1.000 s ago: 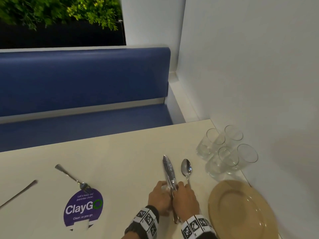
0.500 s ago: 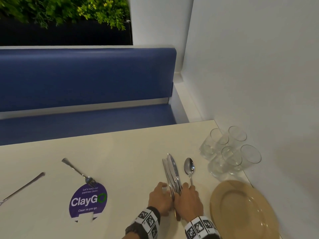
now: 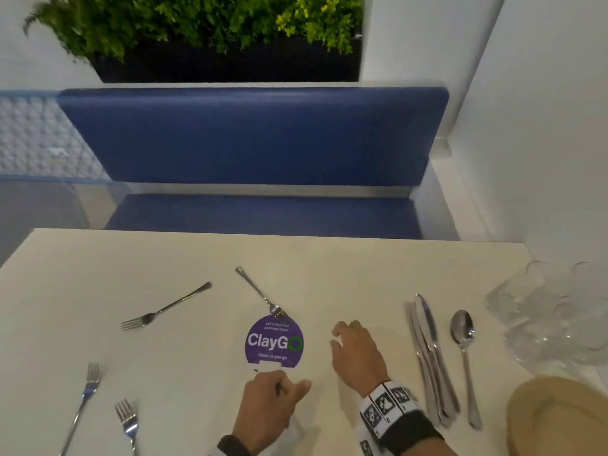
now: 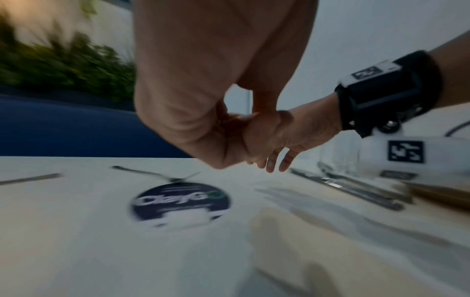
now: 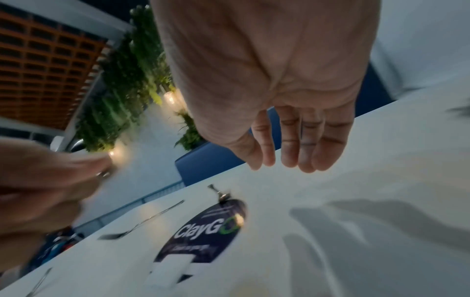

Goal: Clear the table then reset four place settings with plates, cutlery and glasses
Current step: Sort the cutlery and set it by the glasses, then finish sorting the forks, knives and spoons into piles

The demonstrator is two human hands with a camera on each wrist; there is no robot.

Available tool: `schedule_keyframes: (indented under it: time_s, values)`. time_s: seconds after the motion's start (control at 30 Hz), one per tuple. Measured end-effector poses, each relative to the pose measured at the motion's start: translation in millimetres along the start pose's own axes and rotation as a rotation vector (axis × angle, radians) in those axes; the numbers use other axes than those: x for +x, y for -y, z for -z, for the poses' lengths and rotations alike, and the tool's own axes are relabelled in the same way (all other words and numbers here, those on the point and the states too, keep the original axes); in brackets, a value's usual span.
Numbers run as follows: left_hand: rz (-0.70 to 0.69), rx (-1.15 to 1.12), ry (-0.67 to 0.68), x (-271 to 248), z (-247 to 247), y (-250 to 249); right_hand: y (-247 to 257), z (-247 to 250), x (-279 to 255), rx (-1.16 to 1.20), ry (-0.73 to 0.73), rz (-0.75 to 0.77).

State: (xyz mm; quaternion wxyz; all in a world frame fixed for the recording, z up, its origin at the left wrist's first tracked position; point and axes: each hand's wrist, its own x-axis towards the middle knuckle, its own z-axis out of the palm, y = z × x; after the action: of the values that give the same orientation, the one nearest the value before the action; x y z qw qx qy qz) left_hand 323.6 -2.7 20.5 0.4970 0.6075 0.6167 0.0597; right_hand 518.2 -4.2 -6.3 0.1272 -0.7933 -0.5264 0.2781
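Several knives [image 3: 427,353] lie bunched side by side on the cream table [image 3: 345,274], with a spoon [image 3: 463,353] just right of them. My right hand [image 3: 339,337] hovers left of the knives, its fingers loosely spread and holding nothing [image 5: 287,158]. Nearer the front edge, my left hand [image 3: 279,386] is curled into a loose fist just below the purple ClayGo sticker [image 3: 273,341]. Nothing clearly shows in it. Several forks lie scattered to the left [image 3: 164,307] [image 3: 260,292] [image 3: 86,396] [image 3: 126,422]. A tan plate [image 3: 559,419] sits at the front right.
Several clear glasses [image 3: 552,311] cluster against the white wall on the right, behind the plate. A blue bench [image 3: 253,136] runs along the table's far side, with a planter above it.
Both hands have let go of the knives and moved left towards the sticker. The view has swung left, bringing more forks into sight.
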Motion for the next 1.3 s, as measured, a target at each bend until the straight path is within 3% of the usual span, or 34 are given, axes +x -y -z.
schedule_keyframes:
  time_s: [0.13, 0.23, 0.4, 0.53, 0.6, 0.73, 0.83, 0.93, 1.03, 1.1, 1.17, 1.3]
  values:
    - [0.121, 0.040, -0.160, -25.4, 65.0, 70.4, 74.8, -32.3, 39.0, -0.027, 0.069, 0.108]
    - [0.168, 0.028, -0.298, -46.4, 103.7, 113.1, 105.4, -55.5, 64.7, -0.011, 0.082, 0.011]
    - [0.311, 0.026, -0.493, -62.4, 166.9, 175.5, 114.7, -88.3, 82.9, -0.056, 0.024, -0.118]
    - [0.370, 0.019, -0.658, -44.5, 214.1, 218.3, 110.2, -91.2, 82.9, 0.072, -0.084, -0.206]
    - [0.384, 0.039, -0.663, -27.1, 230.6, 236.8, 113.9, -82.7, 73.2, 0.128, -0.162, -0.196]
    - [0.419, 0.123, -0.537, 0.2, 242.0, 258.6, 146.1, -50.3, 50.0, 0.441, -0.346, -0.124]
    - [0.384, 0.123, -0.498, 6.0, 237.6, 266.2, 187.2, -38.4, 51.2, 0.669, -0.282, 0.001]
    - [0.368, 0.168, -0.457, 7.3, 231.4, 275.3, 232.3, -53.3, 64.2, 0.766, -0.070, 0.016]
    - [0.389, 0.160, -0.390, 3.2, 231.8, 276.3, 270.7, -91.6, 90.2, 0.583, 0.119, 0.050]
    - [0.415, 0.060, -0.356, -4.8, 234.0, 279.8, 290.3, -120.6, 108.3, 0.225, 0.212, 0.192]
    - [0.404, -0.059, -0.354, -17.1, 234.4, 287.1, 307.5, -144.6, 118.3, -0.030, 0.250, 0.320]
    - [0.382, -0.227, -0.363, -42.6, 231.8, 299.8, 322.9, -172.8, 132.1, -0.221, 0.306, 0.466]
